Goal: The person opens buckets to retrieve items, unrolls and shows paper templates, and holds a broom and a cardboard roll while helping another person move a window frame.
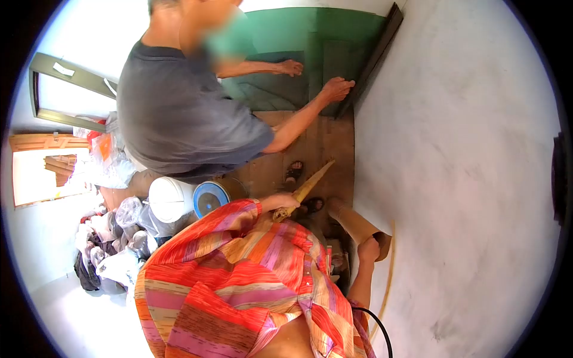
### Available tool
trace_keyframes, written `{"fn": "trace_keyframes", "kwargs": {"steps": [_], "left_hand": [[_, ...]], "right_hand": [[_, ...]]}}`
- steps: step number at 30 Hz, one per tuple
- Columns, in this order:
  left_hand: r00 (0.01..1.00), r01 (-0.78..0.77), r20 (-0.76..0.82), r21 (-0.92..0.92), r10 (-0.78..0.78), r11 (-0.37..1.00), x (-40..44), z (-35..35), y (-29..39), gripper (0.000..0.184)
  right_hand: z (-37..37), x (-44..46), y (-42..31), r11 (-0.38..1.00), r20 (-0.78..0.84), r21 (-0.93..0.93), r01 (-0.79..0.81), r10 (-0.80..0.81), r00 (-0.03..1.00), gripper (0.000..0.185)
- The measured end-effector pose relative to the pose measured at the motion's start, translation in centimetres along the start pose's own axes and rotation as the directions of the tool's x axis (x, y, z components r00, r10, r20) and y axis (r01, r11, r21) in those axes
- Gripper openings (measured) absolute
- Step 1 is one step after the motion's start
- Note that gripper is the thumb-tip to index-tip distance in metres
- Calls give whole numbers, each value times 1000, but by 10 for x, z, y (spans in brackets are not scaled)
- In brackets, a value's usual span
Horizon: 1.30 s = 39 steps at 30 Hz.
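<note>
My left hand (282, 201) is closed round a long, yellowish, tapering stick (313, 180), which slants up and to the right over the brown floor. My right hand (369, 247), lower and further right, grips the open end of a brown rolled sheet or tube (352, 222) close to the wall. The patterned orange and red cloth of my clothing fills the area below both hands. Ahead, a co-worker in a grey shirt (179, 101) bends by a green translucent panel (286, 36). One of the co-worker's hands is at the dark edge frame (373, 56) of the panel.
A white bucket (170, 200) and a blue-lidded container (210, 198) stand at the left, beside piled plastic bags (119, 244). A pale wall (453, 179) bounds the right side. A thin yellow strip (391, 262) leans there, near a black cable (382, 325).
</note>
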State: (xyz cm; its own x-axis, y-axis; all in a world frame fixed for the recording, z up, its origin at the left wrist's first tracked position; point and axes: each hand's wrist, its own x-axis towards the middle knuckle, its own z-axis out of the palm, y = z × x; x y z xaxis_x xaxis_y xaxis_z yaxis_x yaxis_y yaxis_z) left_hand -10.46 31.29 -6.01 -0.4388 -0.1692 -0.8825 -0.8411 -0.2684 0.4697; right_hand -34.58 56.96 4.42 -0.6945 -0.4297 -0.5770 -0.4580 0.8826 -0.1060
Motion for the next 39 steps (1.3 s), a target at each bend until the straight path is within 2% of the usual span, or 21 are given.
{"fn": "trace_keyframes", "kwargs": {"steps": [2,3,5,6,8,9,12,15,18,22,24,25,27,30,34,37,39], "left_hand": [[996,86,18,-45,-86,995,1,3,-3,38],[996,90,23,-36,-89,995,2,3,-6,38],[999,38,-43,228,-29,973,0,4,-2,43],[999,38,-35,236,-30,971,2,5,-4,43],[997,40,-81,352,-12,935,12,7,-9,51],[997,37,-75,361,-10,932,15,9,-14,51],[997,83,-30,377,-77,923,17,10,-12,57],[999,24,12,423,-32,906,21,13,-14,58],[998,-7,-48,523,38,852,32,19,-26,58],[1000,-7,6,482,5,876,-3,14,13,58],[990,111,26,488,-142,866,1,13,16,57],[990,110,24,489,-140,866,-2,10,23,57],[942,122,201,538,-267,834,-6,5,34,82],[968,103,121,603,-218,791,-5,7,32,79],[969,116,104,608,-224,785,3,4,22,80],[966,130,101,608,-238,783,16,1,12,84],[891,158,285,538,-354,828,31,-3,4,90]], "right_hand": [[-2,1,-2,999,-129,25,34,-30,991,16],[1,4,1,999,-126,31,25,-21,992,16],[18,16,10,997,4,73,-23,23,1000,24],[27,21,15,1000,22,12,-20,20,1000,25],[27,26,13,998,-16,47,-40,41,999,25],[29,26,12,996,-57,80,-49,54,997,26],[36,36,13,995,-50,53,-84,86,995,30],[28,32,11,994,-59,47,-94,97,994,33],[21,20,9,996,-60,24,-86,87,994,34],[24,11,4,998,-80,22,-62,63,995,36],[30,10,2,998,-128,32,-46,50,991,36],[31,10,0,999,-173,42,-29,36,984,37],[31,8,-3,998,-206,55,-7,18,978,37],[26,5,-6,997,-239,79,25,-5,971,39],[28,6,-1,992,-306,95,85,-52,950,46],[21,3,-3,993,-244,106,43,-16,970,49],[21,1,-3,994,-229,101,31,-7,973,48]]}}
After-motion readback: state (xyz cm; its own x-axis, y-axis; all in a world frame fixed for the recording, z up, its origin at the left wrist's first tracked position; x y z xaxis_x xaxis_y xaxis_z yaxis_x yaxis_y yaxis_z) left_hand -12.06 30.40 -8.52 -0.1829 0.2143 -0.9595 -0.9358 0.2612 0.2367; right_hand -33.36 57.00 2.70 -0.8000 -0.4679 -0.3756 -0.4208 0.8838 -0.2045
